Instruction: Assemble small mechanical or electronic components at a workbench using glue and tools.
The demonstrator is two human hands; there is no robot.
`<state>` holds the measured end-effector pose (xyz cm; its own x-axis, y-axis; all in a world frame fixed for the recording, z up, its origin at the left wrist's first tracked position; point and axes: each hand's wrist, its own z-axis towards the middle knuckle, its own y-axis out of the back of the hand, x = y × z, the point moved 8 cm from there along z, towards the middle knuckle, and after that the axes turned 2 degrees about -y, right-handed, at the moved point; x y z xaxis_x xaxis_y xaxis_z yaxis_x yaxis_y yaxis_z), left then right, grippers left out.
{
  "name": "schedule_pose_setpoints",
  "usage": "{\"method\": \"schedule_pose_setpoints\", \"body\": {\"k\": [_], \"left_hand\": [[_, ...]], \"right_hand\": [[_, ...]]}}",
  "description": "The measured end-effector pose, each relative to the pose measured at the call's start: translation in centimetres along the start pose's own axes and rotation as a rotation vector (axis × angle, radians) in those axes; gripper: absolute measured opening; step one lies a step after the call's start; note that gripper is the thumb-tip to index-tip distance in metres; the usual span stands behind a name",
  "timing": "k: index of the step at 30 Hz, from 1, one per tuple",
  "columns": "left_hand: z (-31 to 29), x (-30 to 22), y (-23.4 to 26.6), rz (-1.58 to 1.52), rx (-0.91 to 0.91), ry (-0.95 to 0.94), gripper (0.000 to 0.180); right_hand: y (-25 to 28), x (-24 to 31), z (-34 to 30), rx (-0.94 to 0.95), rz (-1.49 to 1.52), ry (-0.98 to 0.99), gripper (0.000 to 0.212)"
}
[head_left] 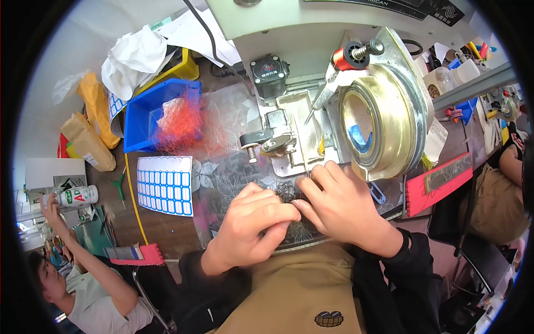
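Both hands are close together at the front of a winding machine. My left hand (pixel 253 229) is closed, thumb pressed against the curled fingers; whatever it may pinch is too small to make out. Beside it, my right hand (pixel 340 205) is closed too, and a thin pale strip or rod (pixel 305 161) rises from its fingertips toward the machine's metal tray (pixel 305 125). Between and behind the hands lies a tangle of dark fine wire (pixel 287 191). Right of the tray stands the machine's large brass-coloured ring (pixel 384 119), with a spool of red wire (pixel 347 57) above it.
A blue bin (pixel 133 125) holds tangled red wire (pixel 181 122). Nearby lie a label sheet (pixel 165 185), a yellow bin (pixel 189 69) and paper bags (pixel 89 142). A red-edged block (pixel 439 183) lies at right. At left, a person (pixel 105 278) holds a white container (pixel 78 196); another sits at right.
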<state>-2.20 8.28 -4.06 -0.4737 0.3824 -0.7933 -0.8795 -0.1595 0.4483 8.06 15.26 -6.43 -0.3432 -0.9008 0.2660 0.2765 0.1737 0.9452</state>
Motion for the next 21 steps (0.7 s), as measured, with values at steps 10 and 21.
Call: {"method": "schedule_pose_setpoints", "body": {"k": [10, 21], "left_hand": [[0.0, 0.1, 0.2, -0.009, -0.005, -0.001, 0.026], [0.0, 0.0, 0.2, 0.02, -0.009, -0.011, 0.027]], "right_hand": [[1.0, -0.2, -1.8, -0.018, 0.058, -0.016, 0.026], [3.3, -6.6, -7.1, -0.246, 0.184, -0.189, 0.011]]}}
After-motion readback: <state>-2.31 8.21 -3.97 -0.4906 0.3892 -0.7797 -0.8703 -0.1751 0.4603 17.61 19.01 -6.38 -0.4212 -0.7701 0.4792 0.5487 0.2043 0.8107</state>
